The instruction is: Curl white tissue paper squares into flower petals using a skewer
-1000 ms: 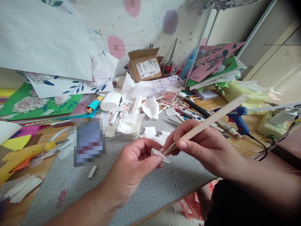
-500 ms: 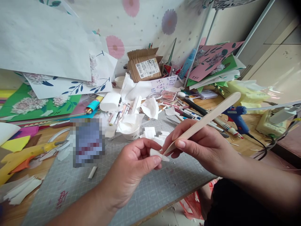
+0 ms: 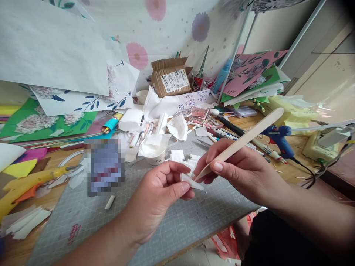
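Firstly, bench [image 3: 294, 170], wooden, showing to left and right of the white cup [image 3: 154, 159]. Cutting mat [image 3: 199, 221], grey, gridded, spreading from beside the cup to its near side. Right hand [image 3: 241, 173], right of the cup and nearer the viewer, thumb and fingers gripping a flat wooden stick [image 3: 246, 138]. Left hand [image 3: 163, 192], on the cup's near side, thumb and fingers pinching a small white piece [image 3: 191, 181]. Stick: long axis slanted, upper end well right of the cup, lower end directed down-left at the piece; contact uncertain. White piece, smallest: right of the cup and nearer, long axis sloping down-right, across the stick's line; left hand nearer, right hand just beside.
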Demonstrator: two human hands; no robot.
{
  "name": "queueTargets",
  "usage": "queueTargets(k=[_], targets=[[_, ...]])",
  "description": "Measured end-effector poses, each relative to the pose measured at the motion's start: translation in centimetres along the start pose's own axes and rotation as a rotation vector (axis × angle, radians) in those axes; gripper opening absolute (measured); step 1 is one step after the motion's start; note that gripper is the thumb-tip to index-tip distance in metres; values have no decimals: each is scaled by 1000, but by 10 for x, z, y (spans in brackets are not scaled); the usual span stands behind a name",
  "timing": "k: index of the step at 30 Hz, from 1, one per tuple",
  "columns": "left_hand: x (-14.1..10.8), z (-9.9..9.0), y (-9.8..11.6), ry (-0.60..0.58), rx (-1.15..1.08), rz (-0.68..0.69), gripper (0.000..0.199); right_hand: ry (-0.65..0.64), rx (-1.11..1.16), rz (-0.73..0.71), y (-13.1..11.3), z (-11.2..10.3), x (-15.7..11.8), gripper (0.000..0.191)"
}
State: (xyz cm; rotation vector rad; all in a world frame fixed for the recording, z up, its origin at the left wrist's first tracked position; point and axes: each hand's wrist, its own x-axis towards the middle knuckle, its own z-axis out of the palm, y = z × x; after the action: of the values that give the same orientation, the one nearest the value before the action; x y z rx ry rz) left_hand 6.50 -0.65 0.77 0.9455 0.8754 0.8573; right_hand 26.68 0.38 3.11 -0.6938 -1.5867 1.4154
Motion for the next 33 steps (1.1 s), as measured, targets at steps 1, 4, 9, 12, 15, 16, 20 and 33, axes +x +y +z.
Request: queueTargets(k=[1, 4, 9, 12, 15, 16, 20, 33], targets=[[0, 0, 0, 11, -2, -3, 18, -4, -25, -17, -1, 0, 0, 8], [-1, 0, 0, 30, -4, -6, 17, -15, -125, -64, -3, 0, -2, 6], [-2, 0, 1, -28, -14, 22, 17, 4, -127, -54, -2, -2, -2, 5], [-3, -1, 1, -68, -23, 48, 13, 19, -99, -45, -1, -3, -2, 6], [-4, 0, 2, -68, -34, 49, 12, 20, -85, -42, -2, -4, -2, 8], [-4, 0, 2, -63, -41, 44, 12, 24, -88, -40, -2, -4, -2, 9], [-4, 1, 4, -37, -57, 34, 12, 26, -113, -46, -3, -4, -3, 7], [-1, 1, 1, 26, -26, 45, 10, -29, -331, -200, -7, 1, -7, 12]])
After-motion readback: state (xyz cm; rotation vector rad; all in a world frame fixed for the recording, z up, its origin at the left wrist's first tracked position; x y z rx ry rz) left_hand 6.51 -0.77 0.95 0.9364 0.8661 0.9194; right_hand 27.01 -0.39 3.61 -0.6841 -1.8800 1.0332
